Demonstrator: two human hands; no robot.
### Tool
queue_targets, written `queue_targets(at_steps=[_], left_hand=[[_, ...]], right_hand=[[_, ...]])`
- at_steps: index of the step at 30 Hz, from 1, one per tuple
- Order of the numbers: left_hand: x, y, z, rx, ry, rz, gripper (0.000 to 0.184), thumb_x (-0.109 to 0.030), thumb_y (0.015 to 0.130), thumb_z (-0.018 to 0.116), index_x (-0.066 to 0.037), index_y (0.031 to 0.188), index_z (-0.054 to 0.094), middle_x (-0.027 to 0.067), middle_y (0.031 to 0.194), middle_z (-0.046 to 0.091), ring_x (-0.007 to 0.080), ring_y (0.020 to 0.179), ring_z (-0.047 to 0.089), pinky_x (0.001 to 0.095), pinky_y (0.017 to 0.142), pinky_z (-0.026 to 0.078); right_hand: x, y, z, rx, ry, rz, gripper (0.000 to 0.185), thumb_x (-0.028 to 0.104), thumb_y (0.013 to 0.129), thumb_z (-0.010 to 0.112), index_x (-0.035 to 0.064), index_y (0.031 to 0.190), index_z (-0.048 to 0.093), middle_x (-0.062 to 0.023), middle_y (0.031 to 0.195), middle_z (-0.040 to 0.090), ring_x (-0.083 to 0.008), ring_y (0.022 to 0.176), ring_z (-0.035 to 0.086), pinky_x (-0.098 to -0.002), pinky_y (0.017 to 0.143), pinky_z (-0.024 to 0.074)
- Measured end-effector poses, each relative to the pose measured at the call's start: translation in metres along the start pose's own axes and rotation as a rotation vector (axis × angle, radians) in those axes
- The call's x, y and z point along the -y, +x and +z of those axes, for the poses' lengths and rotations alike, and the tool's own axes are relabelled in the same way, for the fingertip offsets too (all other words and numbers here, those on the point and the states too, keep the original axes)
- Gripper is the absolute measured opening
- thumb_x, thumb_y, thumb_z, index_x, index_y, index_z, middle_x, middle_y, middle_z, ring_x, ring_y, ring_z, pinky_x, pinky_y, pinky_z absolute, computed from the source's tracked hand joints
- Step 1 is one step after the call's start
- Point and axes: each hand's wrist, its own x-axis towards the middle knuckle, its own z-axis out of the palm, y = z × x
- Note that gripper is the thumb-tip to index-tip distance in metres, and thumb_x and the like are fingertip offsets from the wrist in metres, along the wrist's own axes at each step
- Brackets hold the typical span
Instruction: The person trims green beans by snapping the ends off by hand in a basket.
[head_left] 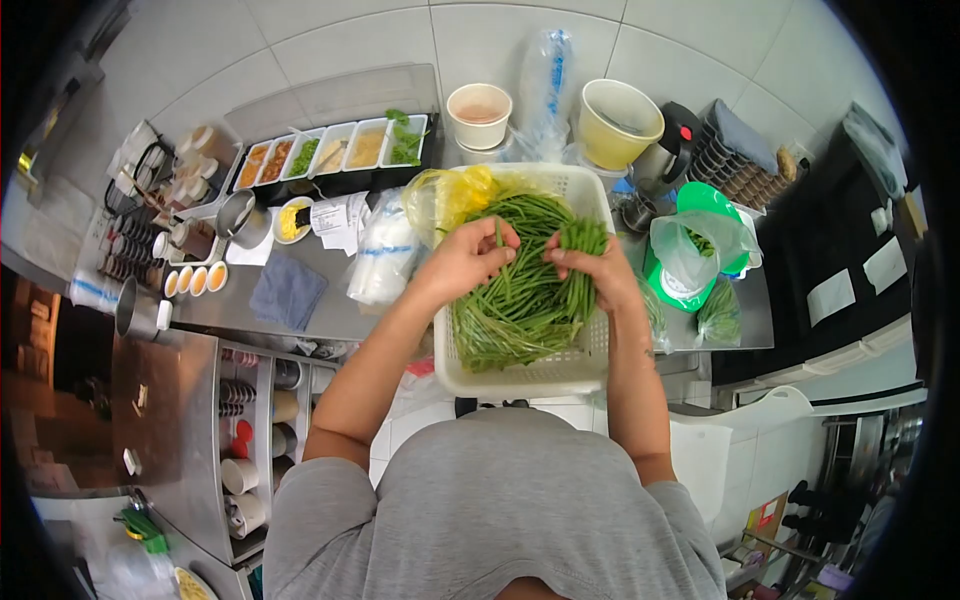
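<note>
Long green beans (pixel 520 300) fill a clear plastic bag with a yellow top (pixel 452 195), lying in a white perforated basket (pixel 590 372). Over the beans, my right hand (pixel 600 268) is closed round a bunch of green beans (pixel 583 237), their ends lined up near the thumb. Just to the left, my left hand (pixel 468 262) pinches what looks like a single green bean (pixel 499 234) between thumb and fingers. A small gap separates the two hands. Parts of the held beans are hidden by my fingers.
Left of the basket are wrapped plastic bags (pixel 385 250), a blue cloth (pixel 287 290) and a topping tray (pixel 330 150). Behind stand a white tub (pixel 480 115) and a yellowish bucket (pixel 618 125). On the right is a green scale (pixel 685 275) with a bag on it.
</note>
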Motion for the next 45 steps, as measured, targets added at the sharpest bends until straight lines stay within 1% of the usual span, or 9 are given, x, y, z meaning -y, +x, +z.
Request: queue_targets(at_steps=[7, 16, 19, 22, 25, 29, 33, 42, 45], left_hand=[[0.003, 0.005, 0.014, -0.058, -0.241, 0.03, 0.012, -0.005, 0.088, 0.059, -0.006, 0.098, 0.054, -0.0012, 0.077, 0.056, 0.0067, 0.064, 0.054, 0.0208, 0.055, 0.044], [0.007, 0.009, -0.014, -0.158, 0.671, 0.659, 0.015, -0.001, 0.082, 0.058, 0.0, 0.094, 0.05, 0.0158, 0.076, 0.051, 0.0294, 0.069, 0.055, 0.0371, 0.064, 0.044], [0.011, 0.015, 0.013, -0.396, 0.654, 0.721, 0.008, -0.005, 0.088, 0.055, -0.001, 0.091, 0.049, 0.0106, 0.077, 0.052, 0.022, 0.065, 0.051, 0.0341, 0.06, 0.043], [0.014, 0.023, 0.038, -0.357, -0.188, 0.2, 0.009, -0.007, 0.092, 0.051, 0.001, 0.089, 0.047, 0.0078, 0.069, 0.049, 0.0204, 0.066, 0.055, 0.0351, 0.057, 0.045], [0.01, 0.026, 0.044, -0.269, -0.772, 0.119, 0.011, -0.009, 0.095, 0.048, 0.0, 0.09, 0.048, 0.0037, 0.069, 0.049, 0.0125, 0.061, 0.05, 0.0311, 0.054, 0.043], [0.021, 0.014, 0.03, -0.136, -0.009, 0.142, 0.009, -0.012, 0.093, 0.052, -0.004, 0.097, 0.055, 0.0004, 0.08, 0.056, 0.0095, 0.066, 0.053, 0.0231, 0.059, 0.043], [0.016, 0.001, 0.04, 0.043, 0.189, 0.325, 0.008, -0.01, 0.089, 0.056, -0.003, 0.091, 0.06, 0.0012, 0.079, 0.058, 0.0093, 0.069, 0.055, 0.0259, 0.061, 0.044], [0.015, 0.042, 0.018, -0.453, 0.346, 0.46, 0.008, -0.008, 0.083, 0.058, 0.0, 0.085, 0.06, 0.0129, 0.07, 0.06, 0.0247, 0.066, 0.061, 0.0338, 0.062, 0.048], [0.024, 0.051, 0.022, -0.184, 0.785, 0.087, 0.015, -0.012, 0.084, 0.06, 0.002, 0.089, 0.06, 0.0176, 0.08, 0.063, 0.0346, 0.078, 0.063, 0.0405, 0.069, 0.05]], right_hand=[[-0.006, 0.0, 0.018, 0.067, -0.204, 0.091, 0.024, 0.001, 0.072, 0.071, -0.0004, 0.095, 0.063, -0.0044, 0.082, 0.066, -0.0111, 0.066, 0.058, -0.0237, 0.059, 0.0458], [-0.001, -0.001, 0.013, 0.114, -0.184, 0.123, 0.029, -0.001, 0.071, 0.071, -0.0008, 0.098, 0.064, -0.0051, 0.086, 0.066, -0.0116, 0.07, 0.06, -0.0244, 0.064, 0.0474], [0.002, -0.001, 0.014, 0.143, -0.183, 0.143, 0.029, -0.002, 0.07, 0.071, -0.0012, 0.098, 0.063, -0.0046, 0.086, 0.066, -0.0125, 0.075, 0.061, -0.0254, 0.065, 0.0484], [0.004, -0.002, 0.018, 0.097, -0.045, 0.117, 0.027, -0.002, 0.071, 0.07, -0.0006, 0.098, 0.063, -0.0053, 0.086, 0.066, -0.0131, 0.076, 0.062, -0.0266, 0.066, 0.0489], [-0.003, 0.001, 0.009, 0.012, 0.03, 0.063, 0.026, 0.0, 0.072, 0.07, 0.0002, 0.098, 0.063, -0.0061, 0.085, 0.066, -0.0135, 0.075, 0.062, -0.0267, 0.065, 0.0481], [-0.002, 0.006, -0.007, -0.099, 0.154, -0.021, 0.023, 0.004, 0.075, 0.07, 0.0008, 0.096, 0.062, -0.0074, 0.083, 0.066, -0.0143, 0.075, 0.062, -0.0252, 0.064, 0.0469], [-0.001, 0.008, -0.006, -0.159, 0.227, -0.067, 0.023, 0.004, 0.075, 0.069, 0.0009, 0.096, 0.061, -0.008, 0.084, 0.065, -0.014, 0.075, 0.061, -0.0255, 0.065, 0.0468], [-0.005, 0.005, -0.008, -0.059, 0.472, -0.319, 0.028, 0.001, 0.075, 0.065, 0.003, 0.1, 0.052, -0.008, 0.081, 0.056, -0.0201, 0.076, 0.055, -0.033, 0.069, 0.0446], [-0.007, 0.01, -0.023, -0.071, 0.568, -0.326, 0.03, 0.001, 0.075, 0.065, 0.0033, 0.102, 0.051, -0.0078, 0.082, 0.055, -0.0194, 0.076, 0.054, -0.0329, 0.069, 0.0439]])
